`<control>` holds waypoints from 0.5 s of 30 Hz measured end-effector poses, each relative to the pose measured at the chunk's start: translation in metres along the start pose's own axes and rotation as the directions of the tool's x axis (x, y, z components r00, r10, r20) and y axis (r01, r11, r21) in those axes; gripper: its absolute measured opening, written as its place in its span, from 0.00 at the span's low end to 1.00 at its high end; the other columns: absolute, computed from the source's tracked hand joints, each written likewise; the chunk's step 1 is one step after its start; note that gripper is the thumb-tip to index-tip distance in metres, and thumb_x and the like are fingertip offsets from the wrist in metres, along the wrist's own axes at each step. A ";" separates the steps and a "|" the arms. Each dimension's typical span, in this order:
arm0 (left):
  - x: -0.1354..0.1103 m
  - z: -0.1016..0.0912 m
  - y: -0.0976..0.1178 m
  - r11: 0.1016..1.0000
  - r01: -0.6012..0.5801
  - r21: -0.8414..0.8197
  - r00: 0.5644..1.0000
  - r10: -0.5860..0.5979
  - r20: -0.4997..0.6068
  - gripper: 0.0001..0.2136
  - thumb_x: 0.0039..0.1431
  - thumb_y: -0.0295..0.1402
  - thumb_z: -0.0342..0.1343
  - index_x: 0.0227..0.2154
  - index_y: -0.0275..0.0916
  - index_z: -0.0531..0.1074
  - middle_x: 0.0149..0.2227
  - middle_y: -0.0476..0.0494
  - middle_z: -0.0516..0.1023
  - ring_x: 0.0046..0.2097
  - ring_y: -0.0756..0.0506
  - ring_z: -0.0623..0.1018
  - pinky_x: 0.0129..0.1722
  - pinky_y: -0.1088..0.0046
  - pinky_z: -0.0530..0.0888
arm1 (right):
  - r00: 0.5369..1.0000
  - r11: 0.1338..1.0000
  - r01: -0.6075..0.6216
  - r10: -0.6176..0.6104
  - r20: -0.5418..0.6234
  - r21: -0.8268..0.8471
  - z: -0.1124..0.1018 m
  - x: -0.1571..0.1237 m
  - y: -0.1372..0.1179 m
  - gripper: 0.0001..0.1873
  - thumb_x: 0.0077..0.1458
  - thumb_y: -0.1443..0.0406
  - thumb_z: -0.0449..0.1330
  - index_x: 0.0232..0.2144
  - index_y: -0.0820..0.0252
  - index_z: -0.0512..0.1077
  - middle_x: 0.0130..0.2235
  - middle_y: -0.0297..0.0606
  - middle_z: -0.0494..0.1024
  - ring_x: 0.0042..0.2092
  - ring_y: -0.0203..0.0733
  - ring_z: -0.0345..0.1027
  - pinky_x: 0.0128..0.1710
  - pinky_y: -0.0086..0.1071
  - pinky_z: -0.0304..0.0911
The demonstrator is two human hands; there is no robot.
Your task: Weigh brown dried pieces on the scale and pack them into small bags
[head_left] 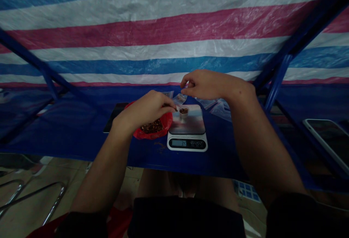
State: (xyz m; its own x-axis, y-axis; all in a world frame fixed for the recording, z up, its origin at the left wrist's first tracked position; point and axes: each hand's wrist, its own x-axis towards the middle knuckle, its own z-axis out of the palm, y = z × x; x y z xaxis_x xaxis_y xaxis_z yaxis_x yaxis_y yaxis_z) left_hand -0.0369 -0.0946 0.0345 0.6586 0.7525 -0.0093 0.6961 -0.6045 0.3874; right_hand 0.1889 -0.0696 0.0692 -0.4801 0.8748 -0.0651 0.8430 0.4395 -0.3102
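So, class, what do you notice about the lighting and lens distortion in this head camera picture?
In the head view, light is dim and the floor corners fall dark; glare streaks the weighing scale's platform; the blue metal frame slants from wide-angle distortion.

Room to pass on the blue worktop (68, 132) left of the red bag (155, 127) and near of the scale (187, 141). Scale and cup (184, 112) block the middle; clear plastic bags (219, 109) lie far right. Blue metal strut (276, 81) limits the right; tarp (163, 41) closes the far edge.
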 end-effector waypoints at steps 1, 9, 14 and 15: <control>0.005 0.000 0.004 1.000 -0.017 0.005 1.000 0.018 -0.006 0.12 0.69 0.29 0.57 0.45 0.41 0.87 0.46 0.44 0.89 0.44 0.43 0.86 0.49 0.67 0.76 | 1.000 1.000 0.000 0.000 0.000 -0.002 0.000 -0.001 -0.001 0.19 0.64 0.58 0.61 0.52 0.59 0.82 0.44 0.46 0.86 0.45 0.50 0.77 0.42 0.36 0.66; 0.028 0.007 0.011 0.994 -0.056 0.097 0.998 0.054 0.022 0.11 0.68 0.29 0.60 0.45 0.43 0.87 0.45 0.41 0.89 0.47 0.40 0.87 0.47 0.66 0.77 | 1.000 1.000 0.020 -0.020 -0.007 0.023 -0.003 -0.004 0.000 0.20 0.64 0.60 0.61 0.55 0.61 0.81 0.45 0.46 0.86 0.44 0.49 0.78 0.42 0.36 0.66; 0.030 0.011 0.013 0.990 -0.068 0.120 0.998 0.067 0.017 0.13 0.68 0.28 0.59 0.46 0.45 0.87 0.48 0.43 0.89 0.48 0.40 0.86 0.48 0.66 0.77 | 1.000 1.000 0.026 -0.026 -0.007 -0.005 -0.005 -0.004 0.001 0.20 0.64 0.60 0.61 0.54 0.60 0.82 0.46 0.47 0.86 0.45 0.50 0.78 0.42 0.36 0.66; 0.030 0.012 0.014 0.989 -0.066 0.132 0.998 0.066 0.011 0.13 0.68 0.27 0.58 0.47 0.46 0.87 0.48 0.43 0.89 0.49 0.40 0.86 0.48 0.66 0.77 | 1.000 1.000 0.026 -0.026 -0.010 -0.008 -0.005 -0.004 0.001 0.20 0.64 0.59 0.60 0.54 0.60 0.82 0.46 0.47 0.87 0.45 0.50 0.78 0.43 0.36 0.66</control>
State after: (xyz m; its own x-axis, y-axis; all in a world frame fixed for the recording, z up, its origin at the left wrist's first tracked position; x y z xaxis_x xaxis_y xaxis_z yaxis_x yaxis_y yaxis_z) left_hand -0.0042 -0.0830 0.0286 0.7059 0.7083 0.0061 0.6823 -0.6823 0.2624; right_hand 0.1928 -0.0722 0.0739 -0.4992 0.8652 -0.0478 0.8324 0.4634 -0.3039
